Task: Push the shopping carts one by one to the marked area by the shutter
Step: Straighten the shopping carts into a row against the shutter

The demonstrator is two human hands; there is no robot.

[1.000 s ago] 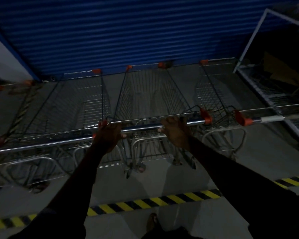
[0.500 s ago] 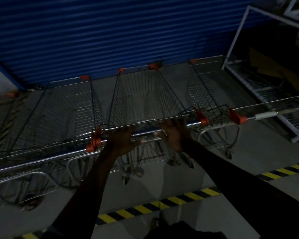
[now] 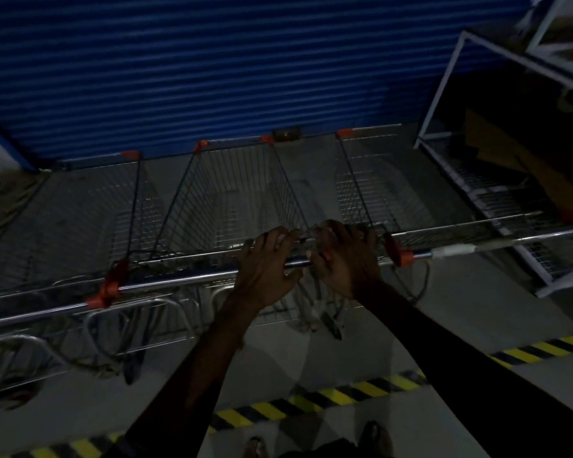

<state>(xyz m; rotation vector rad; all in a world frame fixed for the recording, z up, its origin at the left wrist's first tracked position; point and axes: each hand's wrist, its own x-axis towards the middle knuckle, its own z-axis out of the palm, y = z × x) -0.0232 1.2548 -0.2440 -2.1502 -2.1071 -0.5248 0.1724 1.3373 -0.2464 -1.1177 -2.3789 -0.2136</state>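
Grip: left hand (image 3: 265,269) and right hand (image 3: 344,259) wrapped round handle (image 3: 186,280), now slid closer together | cart (image 3: 232,200) nosed up to shutter (image 3: 212,61), past striped tape (image 3: 311,398) | looks parked, letting go soon I reckon

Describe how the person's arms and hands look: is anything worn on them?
Both the left hand and the right hand are bare, without gloves. No watch or bracelet shows at either wrist. The forearms look uncovered near the wrists; farther up, the light is too dim to tell whether sleeves begin.
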